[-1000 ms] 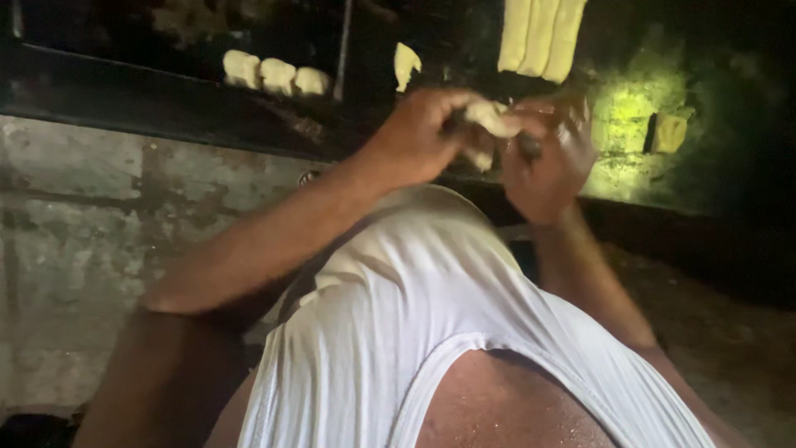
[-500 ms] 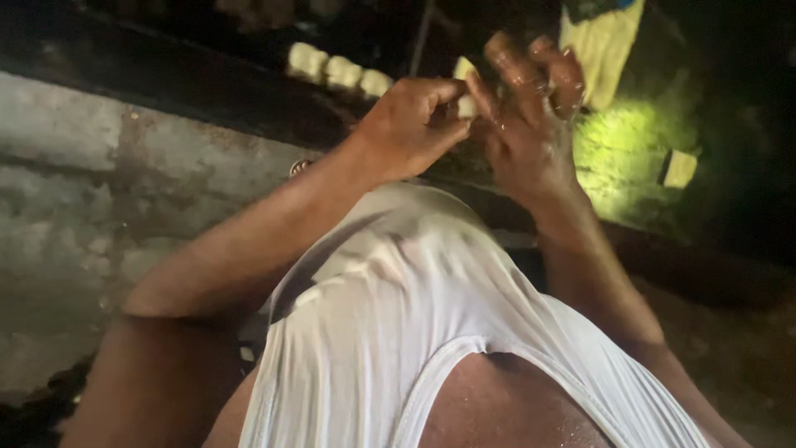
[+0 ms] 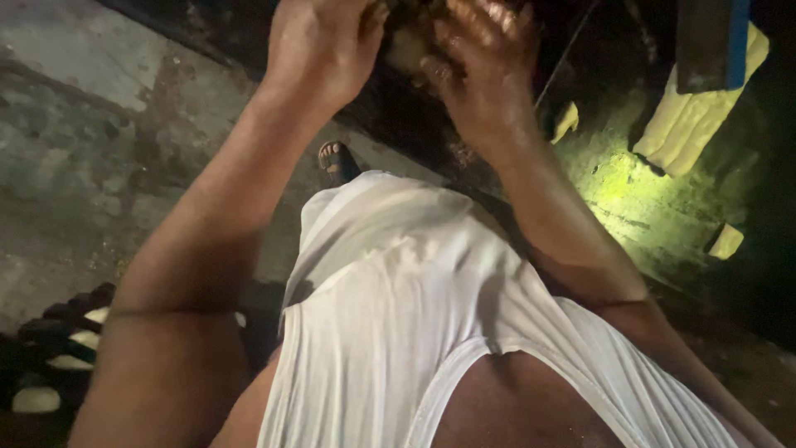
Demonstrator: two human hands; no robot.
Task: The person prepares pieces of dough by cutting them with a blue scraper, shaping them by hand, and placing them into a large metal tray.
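Observation:
Both of my hands are raised to the top edge of the head view, over my white sleeveless vest (image 3: 414, 332). My left hand (image 3: 319, 50) has its fingers curled round a pale, blurred lump of dough (image 3: 406, 51). My right hand (image 3: 481, 70) is just right of the lump, motion-blurred, its glistening fingers spread apart. I cannot tell whether the right hand touches the lump. The fingertips of both hands are cut off by the frame edge.
My sandalled foot (image 3: 336, 158) stands on the grey concrete floor (image 3: 75, 124). Pale yellow slabs (image 3: 696, 116) hang at the upper right, with small yellow pieces (image 3: 727, 241) on a lit surface below. Dark sandals with pale insoles (image 3: 50, 365) lie at the lower left.
The view has tipped downward, so my hands now sit at the top edge. The row of pale dough pieces on the dark shelf has left the frame.

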